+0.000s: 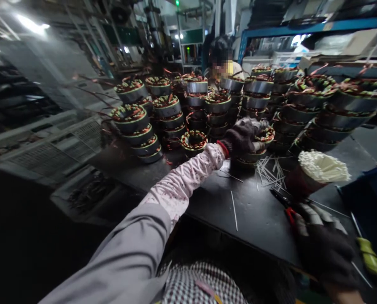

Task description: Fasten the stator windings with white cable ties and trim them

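Observation:
My left hand (243, 136), in a dark glove with a red cuff, reaches far across the black table (254, 215) and is closed on a motor stator (260, 141) that tops a short stack. My right hand (323, 242), also in a dark glove, rests near the table's front edge with its fingers curled beside red-handled pliers (286, 207); what it holds, if anything, I cannot make out. A cup full of white sticks (323, 166) stands just beyond the right hand.
Stacks of wound stators (138, 122) fill the back of the table. Loose white sticks (269, 171) lie scattered on it. A blue bin (370, 198) and a yellow-handled tool (370, 257) sit at the right. A person (222, 59) sits behind the stacks.

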Tool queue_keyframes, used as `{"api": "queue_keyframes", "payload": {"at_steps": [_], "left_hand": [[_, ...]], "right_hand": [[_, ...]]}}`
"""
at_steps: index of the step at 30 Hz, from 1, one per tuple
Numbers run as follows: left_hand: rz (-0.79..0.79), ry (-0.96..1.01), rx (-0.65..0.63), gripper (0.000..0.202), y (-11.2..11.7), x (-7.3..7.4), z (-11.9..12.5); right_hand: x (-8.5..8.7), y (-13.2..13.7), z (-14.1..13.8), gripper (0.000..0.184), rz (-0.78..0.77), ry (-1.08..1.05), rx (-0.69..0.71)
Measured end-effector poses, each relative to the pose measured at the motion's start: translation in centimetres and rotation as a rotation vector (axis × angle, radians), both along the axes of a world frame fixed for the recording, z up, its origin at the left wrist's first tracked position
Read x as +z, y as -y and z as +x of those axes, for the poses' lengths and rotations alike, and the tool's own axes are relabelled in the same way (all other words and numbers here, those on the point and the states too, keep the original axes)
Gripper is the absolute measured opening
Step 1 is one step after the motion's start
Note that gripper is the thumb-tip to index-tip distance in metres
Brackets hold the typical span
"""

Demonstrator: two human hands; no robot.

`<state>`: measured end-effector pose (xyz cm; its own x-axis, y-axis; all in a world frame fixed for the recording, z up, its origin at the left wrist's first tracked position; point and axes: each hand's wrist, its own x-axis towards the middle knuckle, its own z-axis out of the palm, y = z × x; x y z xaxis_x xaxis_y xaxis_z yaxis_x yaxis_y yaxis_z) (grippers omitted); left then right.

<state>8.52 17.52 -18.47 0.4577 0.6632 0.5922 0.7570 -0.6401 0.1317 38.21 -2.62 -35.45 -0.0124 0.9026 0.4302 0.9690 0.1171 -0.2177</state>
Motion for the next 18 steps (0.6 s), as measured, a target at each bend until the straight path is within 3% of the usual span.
{"api": "queue_keyframes", "payload": {"at_steps": [2,5,6,7,10,13,15,18], "left_hand": [[0.039,0.105,0.142,0.060,2.3,-0.9,-2.0],[-0.051,0.206,0.423,0.059,5.7,-1.6,-7.0],[-0.123,0.186,0.488,0.061,6.4,-1.7,-8.8],[-0.219,0.134,0.529,0.065,6.9,-1.7,-10.6],[-0.440,-0.083,0.517,0.079,7.6,-1.9,-14.2],[-0.359,-0.169,0.492,0.066,7.8,-2.7,-15.1],[-0.258,-0.134,0.519,0.049,8.1,-3.4,-14.9],[-0.173,-0.028,0.507,0.044,9.1,-4.5,-14.3]], "right_hand": [[-0.3,1.3,-4.1,0.053,0.114,-0.015,0.275],[-0.1,1.5,-10.0,0.051,-0.032,0.072,0.735],[0.3,0.9,-11.0,0.049,-0.093,0.098,0.747],[0.8,0.2,-11.3,0.045,-0.124,0.111,0.669],[2.4,-1.8,-9.8,0.046,-0.037,0.062,0.305],[2.6,-1.4,-8.3,0.046,0.067,-0.076,0.253],[1.8,-0.2,-8.5,0.044,0.044,-0.126,0.287],[0.2,1.1,-9.7,0.047,-0.008,-0.131,0.237]]}}
